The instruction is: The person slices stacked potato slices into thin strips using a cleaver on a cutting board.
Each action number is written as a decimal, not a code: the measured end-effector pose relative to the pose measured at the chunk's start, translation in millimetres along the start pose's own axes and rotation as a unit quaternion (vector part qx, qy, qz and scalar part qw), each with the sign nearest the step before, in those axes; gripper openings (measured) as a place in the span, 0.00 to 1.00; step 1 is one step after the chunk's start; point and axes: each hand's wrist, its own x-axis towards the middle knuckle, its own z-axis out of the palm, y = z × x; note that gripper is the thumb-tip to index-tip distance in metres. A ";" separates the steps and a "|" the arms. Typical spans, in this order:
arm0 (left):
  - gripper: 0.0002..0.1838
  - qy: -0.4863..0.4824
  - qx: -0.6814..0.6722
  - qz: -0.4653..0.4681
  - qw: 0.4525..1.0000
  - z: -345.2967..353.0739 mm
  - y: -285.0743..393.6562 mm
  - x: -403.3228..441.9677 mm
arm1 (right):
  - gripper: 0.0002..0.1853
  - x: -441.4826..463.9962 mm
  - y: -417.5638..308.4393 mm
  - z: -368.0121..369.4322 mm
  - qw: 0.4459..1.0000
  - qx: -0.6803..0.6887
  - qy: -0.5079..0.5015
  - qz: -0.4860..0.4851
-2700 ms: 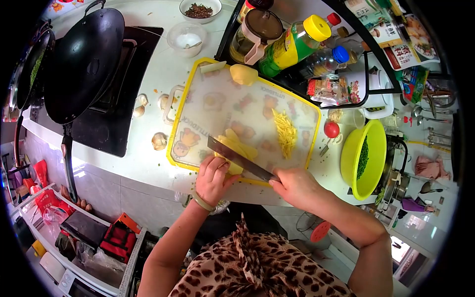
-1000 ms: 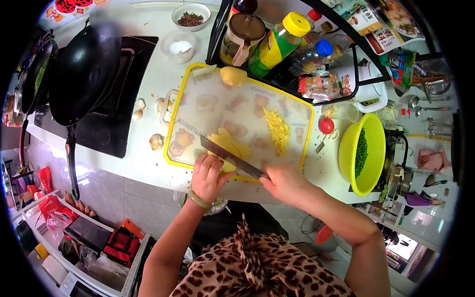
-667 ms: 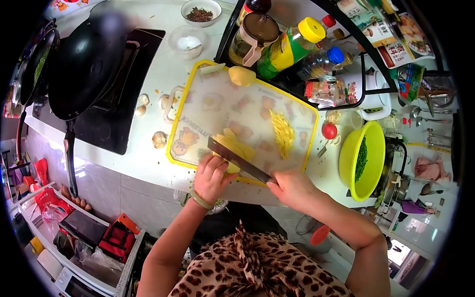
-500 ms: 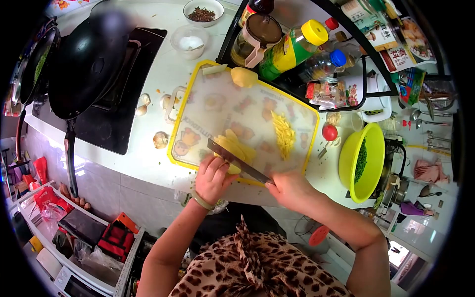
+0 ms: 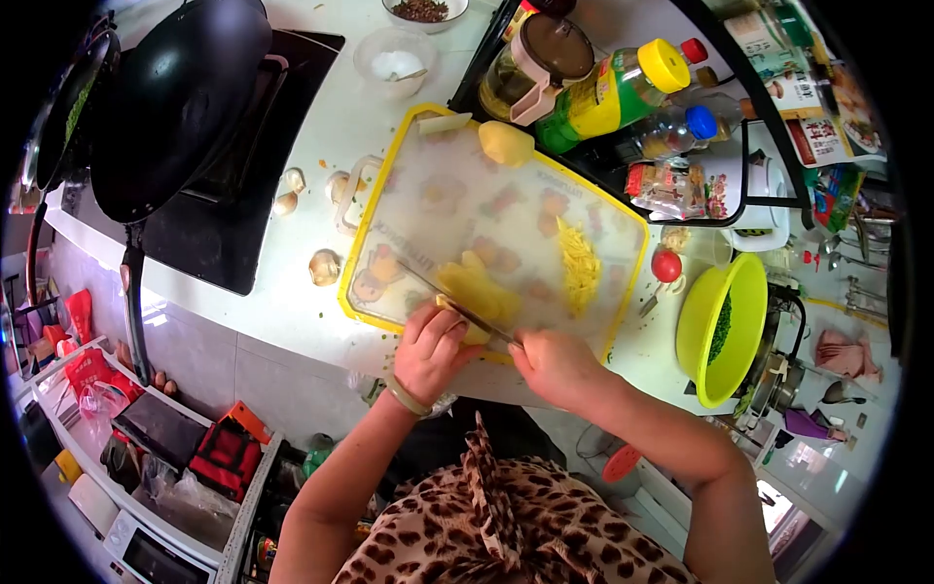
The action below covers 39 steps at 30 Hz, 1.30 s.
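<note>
So the biggest thing here is the white plastic cutting board with the yellow rim and cartoon prints (image 5: 438, 224); clock directions go from its middle. The big round black wok (image 5: 175, 107) sits near 10 o'clock, and the lime-green plastic bowl (image 5: 696, 326) with chopped greens inside is off at 4.

The grey metal cleaver (image 5: 477, 319) is a bit blurry, tip pointing toward 10. The right hand (image 5: 555, 368), down at 5, has its fingers wrapped tight round the handle. The left hand (image 5: 428, 350), at 7, has fingers curled over a pale yellow potato chunk (image 5: 475, 336), pinning it, thumb alongside; the fingers hide part of it.

The flat spread of potato slices (image 5: 482, 289) lies just past the blade, between 1 and 2 o'clock from the left hand. The pile of thin yellow shreds (image 5: 581, 273) is near 4, and one peeled potato (image 5: 506, 144) sits at 12, well apart from both hands.
</note>
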 end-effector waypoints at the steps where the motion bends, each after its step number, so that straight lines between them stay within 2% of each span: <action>1: 0.26 -0.003 0.000 -0.003 1.000 -0.2 0.1 -0.1 | 0.11 5.5 2.6 8.3 1.000 -0.001 0.021 -0.014; 7: 0.28 0.009 0.009 0.021 1.000 1.8 1.8 -2.8 | 0.09 24.5 1.1 32.1 0.993 0.030 0.112 -0.033; 9: 0.28 0.014 0.012 0.004 1.000 0.6 5.5 -2.6 | 0.09 21.0 2.5 25.7 0.990 0.033 0.132 -0.046; 11: 0.29 0.016 0.012 -0.010 1.000 1.7 7.1 -4.9 | 0.10 13.1 -0.5 19.1 0.984 0.090 0.137 -0.066; 13: 0.29 0.017 0.011 -0.032 0.999 0.9 9.7 -8.0 | 0.10 -5.5 -10.6 -1.5 0.985 0.091 0.134 -0.061; 17: 0.28 0.022 0.011 -0.010 1.000 1.1 8.3 -4.5 | 0.10 -27.3 0.0 -10.3 0.987 0.052 0.144 -0.041; 26: 0.26 0.007 0.018 -0.016 1.000 -1.1 10.3 -4.2 | 0.10 -44.3 12.4 -13.3 0.995 0.024 0.084 -0.054; 39: 0.26 0.016 0.017 -0.001 1.000 4.1 3.0 -4.7 | 0.13 -33.5 4.3 -13.1 0.996 -0.029 0.057 -0.058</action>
